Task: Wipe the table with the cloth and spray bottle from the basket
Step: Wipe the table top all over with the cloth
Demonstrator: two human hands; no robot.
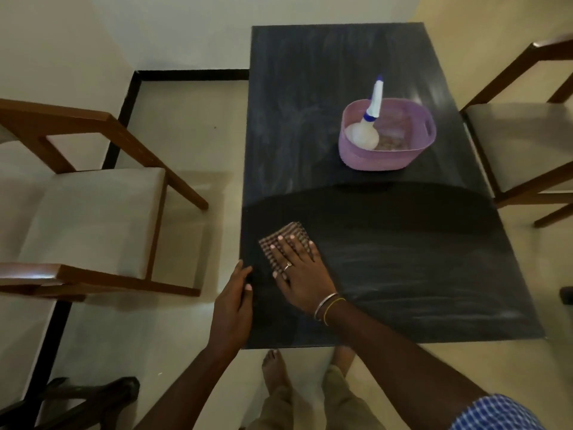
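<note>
Right hand (299, 268): laid flat, palm down, on the cloth (283, 243) near the bench's left edge; the arm is reached across from the lower right, with bangles seen at the wrist.
Right fingers (293, 245): spread open and pressed on top of the cloth, not curled around it; a ring is worn on one.
Cloth: a folded, checked brown piece lying on the bench (403, 274); its near right part is covered by the fingers, its far and left parts are left showing beyond the fingertips.
Left hand (232, 302): set at the bench's left edge, just beside the right hand; the fingers are loosely curved over the edge, with nothing held in them.
Spray bottle (367, 122): stood tilted inside the basket, its white and blue nozzle raised above the rim, well apart from both hands.
Basket (359, 153): purple, placed on the far right part of the bench.
Chairs: one wooden chair (93, 212) is seen left of the bench, another (521, 144) right.
</note>
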